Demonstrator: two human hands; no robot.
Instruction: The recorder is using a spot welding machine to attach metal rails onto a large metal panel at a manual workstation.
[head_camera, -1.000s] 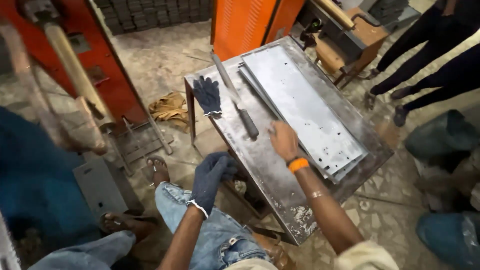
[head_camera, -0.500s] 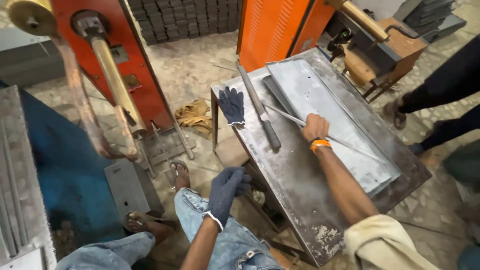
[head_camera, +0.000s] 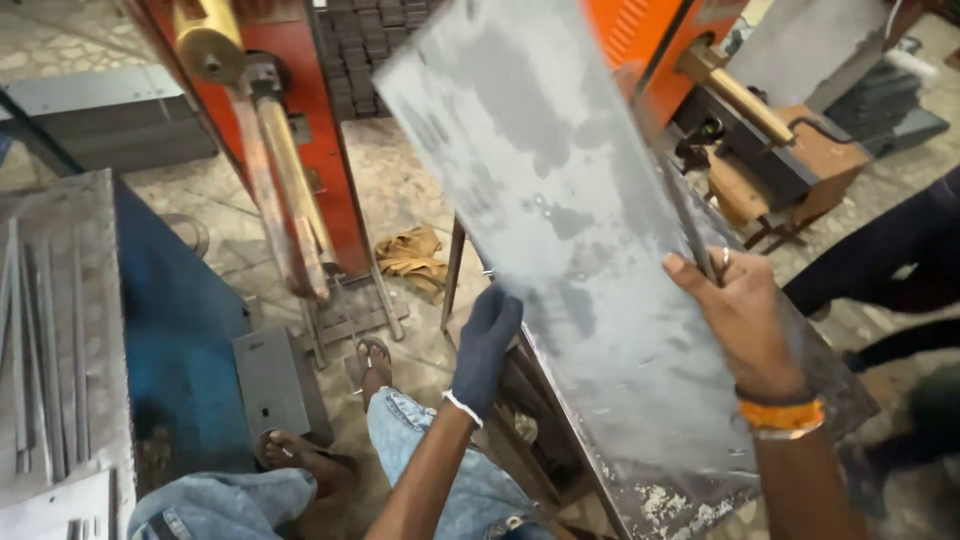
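A large grey metal sheet (head_camera: 560, 220) is tilted up in front of me and fills the middle of the view. My right hand (head_camera: 735, 320), bare with an orange wristband, grips the sheet's right edge. My left hand (head_camera: 485, 345), in a dark blue glove, holds the sheet's lower left edge. Under the sheet, the metal work table (head_camera: 690, 500) shows only its rusty near corner; the rest of its top is hidden.
An orange-red machine with a long brass-coloured lever (head_camera: 270, 160) stands at the left. A blue bench with metal strips (head_camera: 50, 330) is at the far left. Yellow cloth (head_camera: 412, 255) lies on the floor. Another person's dark-clad legs (head_camera: 890, 270) stand at the right.
The metal sheet has come up off the table and now stands tilted toward me. My left hand rose from near my knee to its lower edge. My right hand shifted to its right edge.
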